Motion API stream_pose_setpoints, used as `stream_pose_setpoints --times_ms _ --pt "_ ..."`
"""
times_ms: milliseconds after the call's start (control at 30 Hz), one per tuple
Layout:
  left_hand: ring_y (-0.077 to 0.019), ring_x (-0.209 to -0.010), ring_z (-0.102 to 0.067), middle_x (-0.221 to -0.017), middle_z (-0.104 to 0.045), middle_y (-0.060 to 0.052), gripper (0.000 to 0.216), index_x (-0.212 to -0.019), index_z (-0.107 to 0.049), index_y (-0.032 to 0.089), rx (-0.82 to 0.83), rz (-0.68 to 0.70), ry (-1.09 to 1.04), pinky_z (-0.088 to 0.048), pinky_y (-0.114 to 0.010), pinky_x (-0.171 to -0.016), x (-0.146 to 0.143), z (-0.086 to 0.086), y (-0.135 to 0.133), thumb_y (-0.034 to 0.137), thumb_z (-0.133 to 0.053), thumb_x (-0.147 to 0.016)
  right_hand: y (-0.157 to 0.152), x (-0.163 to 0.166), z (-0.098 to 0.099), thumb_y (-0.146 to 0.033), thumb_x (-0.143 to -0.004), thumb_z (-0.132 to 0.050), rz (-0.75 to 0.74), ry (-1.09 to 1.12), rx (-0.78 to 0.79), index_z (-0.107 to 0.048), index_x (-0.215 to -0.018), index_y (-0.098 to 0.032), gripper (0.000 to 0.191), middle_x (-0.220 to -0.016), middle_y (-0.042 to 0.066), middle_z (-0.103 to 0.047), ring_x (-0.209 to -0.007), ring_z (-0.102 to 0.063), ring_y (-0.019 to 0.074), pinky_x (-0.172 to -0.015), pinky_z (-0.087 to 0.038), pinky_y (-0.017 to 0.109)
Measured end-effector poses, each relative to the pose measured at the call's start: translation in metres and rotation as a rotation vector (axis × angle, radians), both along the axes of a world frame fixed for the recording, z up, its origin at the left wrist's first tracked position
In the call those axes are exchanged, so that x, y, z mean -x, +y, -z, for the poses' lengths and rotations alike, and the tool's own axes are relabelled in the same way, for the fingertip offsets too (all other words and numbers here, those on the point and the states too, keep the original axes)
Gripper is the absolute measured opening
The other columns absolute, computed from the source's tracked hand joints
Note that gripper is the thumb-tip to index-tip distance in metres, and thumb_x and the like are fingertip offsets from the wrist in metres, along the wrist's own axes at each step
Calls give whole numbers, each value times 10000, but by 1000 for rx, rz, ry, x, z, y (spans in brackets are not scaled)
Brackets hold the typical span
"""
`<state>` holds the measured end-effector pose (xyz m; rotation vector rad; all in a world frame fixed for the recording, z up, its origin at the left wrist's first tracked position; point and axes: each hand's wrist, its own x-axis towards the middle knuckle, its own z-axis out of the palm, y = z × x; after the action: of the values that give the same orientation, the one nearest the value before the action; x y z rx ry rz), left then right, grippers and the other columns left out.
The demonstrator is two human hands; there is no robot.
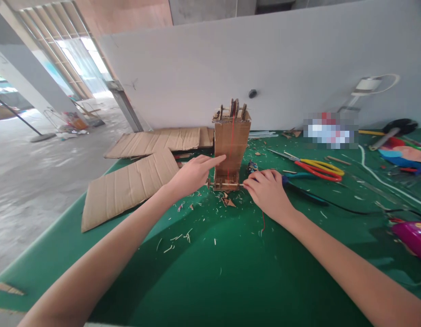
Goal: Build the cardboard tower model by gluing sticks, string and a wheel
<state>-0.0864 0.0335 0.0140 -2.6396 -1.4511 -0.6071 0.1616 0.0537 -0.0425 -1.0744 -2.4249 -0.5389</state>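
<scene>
A tall cardboard tower [231, 147] stands upright in the middle of the green table, with cardboard discs [233, 108] on a stick at its top. Red string [232, 136] runs down its front towards a thin wooden stick [227, 184] that crosses the base. My left hand [197, 170] is at the tower's left side, its index finger stretched out against or just before the front face; its other fingers are partly hidden. At the right end of the stick, my right hand [266, 186] pinches it between thumb and fingers. Loose red thread [263, 221] hangs below this hand.
Cardboard sheets [132, 186] lie to the left. On the right are scissors [312, 168] with red and yellow handles, pliers [299, 176], a black cable [343, 209] and a magenta object [413, 236]. Scraps [227, 201] litter the table; a white wall [197, 68] rises behind.
</scene>
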Motion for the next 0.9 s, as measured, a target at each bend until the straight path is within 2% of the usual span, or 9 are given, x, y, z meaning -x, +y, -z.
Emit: stream_pose_setpoints --times_ms 133,333,467,600,733,900 --pt "-174 -1098 -529 -1184 -595 -87 475 -1301 -500 171 -19 -4 -78 -445 -328 -936 7 -4 3 56 -306 -883 -1 1 0 -228 -933 -428 12 -10 9 -687 -890 -226 262 -962 38 -650 -933 -461 232 -907 -269 413" --pt "-168 -986 -560 -1167 -539 -102 539 -1408 -380 223 48 -31 -28 -471 -312 -845 5 3 4 69 -276 -903 0 1 2 -188 -912 -463 3 -14 -6 -695 -902 -216 234 -962 41 -653 -924 -453 228 -920 -259 422" --pt "-182 -1034 -538 -1188 -505 -102 554 -1349 -472 229 46 -36 65 -446 -329 -893 5 10 10 32 -297 -862 1 0 5 -168 -906 -464 -4 -20 -9 -693 -910 -213 233 -967 46 -649 -933 -448 230 -928 -254 428" --pt "-192 -1044 -535 -1220 -499 -89 559 -1286 -542 255 36 -49 129 -449 -336 -874 6 12 12 18 -313 -834 1 0 6 -158 -904 -462 -8 -18 -10 -692 -913 -214 237 -971 47 -649 -937 -453 233 -941 -249 435" --pt "-204 -1025 -546 -1241 -501 -86 550 -1274 -552 267 36 -73 172 -461 -343 -833 4 11 9 30 -321 -835 2 0 7 -150 -901 -463 -7 -21 -14 -692 -910 -212 238 -978 49 -650 -944 -455 236 -951 -247 444" --pt "-189 -1019 -567 -1251 -514 -76 515 -1267 -550 253 62 -73 114 -468 -329 -837 2 9 6 45 -319 -856 1 -1 6 -170 -912 -449 -4 -18 -6 -686 -921 -208 241 -981 47 -648 -950 -471 239 -974 -242 461"
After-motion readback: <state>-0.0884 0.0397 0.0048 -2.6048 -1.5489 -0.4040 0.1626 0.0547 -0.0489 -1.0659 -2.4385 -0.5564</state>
